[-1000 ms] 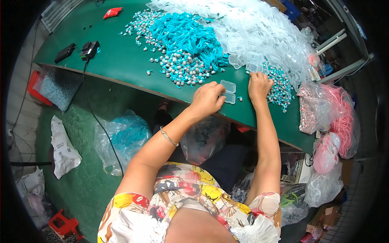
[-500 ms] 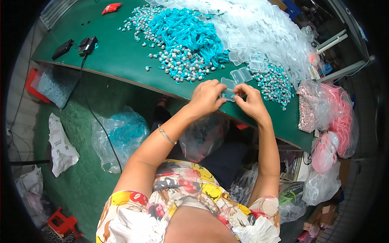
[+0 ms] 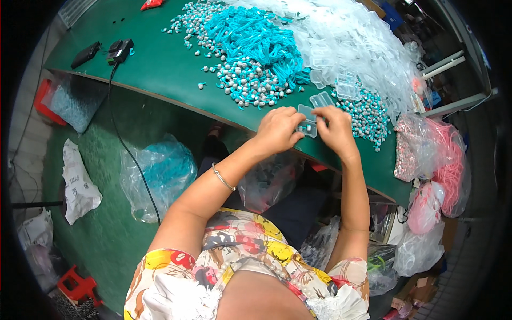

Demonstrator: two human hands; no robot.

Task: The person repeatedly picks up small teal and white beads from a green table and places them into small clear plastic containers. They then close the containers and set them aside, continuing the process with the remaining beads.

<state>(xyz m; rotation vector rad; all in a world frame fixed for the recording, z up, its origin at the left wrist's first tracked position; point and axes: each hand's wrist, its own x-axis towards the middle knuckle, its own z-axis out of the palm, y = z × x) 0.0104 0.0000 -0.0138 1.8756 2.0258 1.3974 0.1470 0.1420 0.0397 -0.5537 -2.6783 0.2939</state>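
A small clear plastic box (image 3: 305,111) with compartments is at the table's front edge, its lid (image 3: 321,99) folded back. My left hand (image 3: 277,129) grips the box's left side between thumb and fingers. A small grey-and-teal piece (image 3: 308,128) lies in the near compartment. My right hand (image 3: 337,129) is closed at the box's right side by the lid, its fingertips partly hidden. Just beyond the right hand lies a pile of grey-and-teal beads (image 3: 368,118). Farther left are more such beads (image 3: 249,80) and a heap of teal cords (image 3: 256,40).
A large mound of clear plastic boxes (image 3: 362,45) covers the back right of the green table (image 3: 160,69). Bags with pink cords (image 3: 450,165) hang at the right edge. Two black devices (image 3: 118,52) lie far left, with a cable. A bag of teal material (image 3: 160,176) is on the floor.
My right hand's fingers have moved from the box's near compartment up to its right side by the lid. A grey-and-teal piece now shows in that compartment. The whole view has shifted slightly.
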